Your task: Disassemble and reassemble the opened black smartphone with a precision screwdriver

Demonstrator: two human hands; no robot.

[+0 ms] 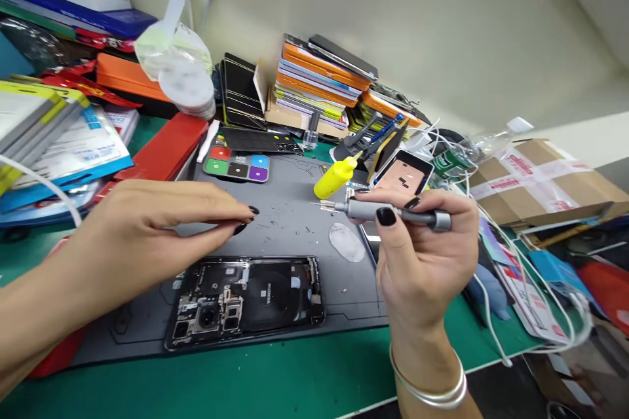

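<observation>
An opened smartphone (280, 294) lies on a dark grey work mat (295, 173), its camera modules and inner parts exposed. My left hand (171, 222) hovers above the phone's upper left side, thumb and fingertips pinched together; whatever is between them, if anything, is too small to make out. In my right hand (425, 255) is a grey precision screwdriver (363, 210), held level with its thin tip pointing left. Behind that tip stands a yellow squeeze bottle (335, 178) with a narrow nozzle. A whitish oval patch (346, 242) lies on the mat between the phone and my right hand.
A coloured sorting tray (237, 168) sits at the mat's back left, near a small glass bottle (311, 134). Stacked boxes (314, 78) line the wall. Red boxes (162, 150) stand left; a taped carton (531, 173) and white cables (521, 275) lie right. Small dark scraps dot the mat.
</observation>
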